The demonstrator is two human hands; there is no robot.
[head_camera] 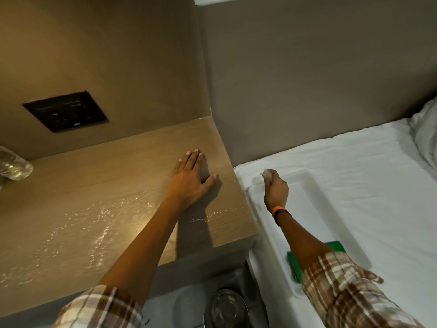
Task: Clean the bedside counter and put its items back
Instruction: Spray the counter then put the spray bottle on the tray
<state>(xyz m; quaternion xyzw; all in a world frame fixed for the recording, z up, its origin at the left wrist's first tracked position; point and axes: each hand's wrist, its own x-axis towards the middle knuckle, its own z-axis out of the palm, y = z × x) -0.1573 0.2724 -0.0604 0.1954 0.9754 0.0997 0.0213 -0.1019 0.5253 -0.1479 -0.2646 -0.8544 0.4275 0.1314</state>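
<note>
The wooden bedside counter (113,190) fills the left half, its top speckled with wet droplets. My left hand (191,178) lies flat on it near the right edge, fingers spread, holding nothing. A white plastic tray (314,185) rests on the bed beside the counter. My right hand (275,188) is over the tray's far left corner, fingers closed on a small pale object that I cannot identify. A green cloth (294,263) lies in the tray's near end, partly hidden by my right forearm.
A clear plastic bottle (13,164) lies at the counter's far left. A dark switch panel (66,112) is set in the wall above. A steel vessel (227,308) stands on the floor below. White bed sheet (369,162) and pillow (425,138) on the right.
</note>
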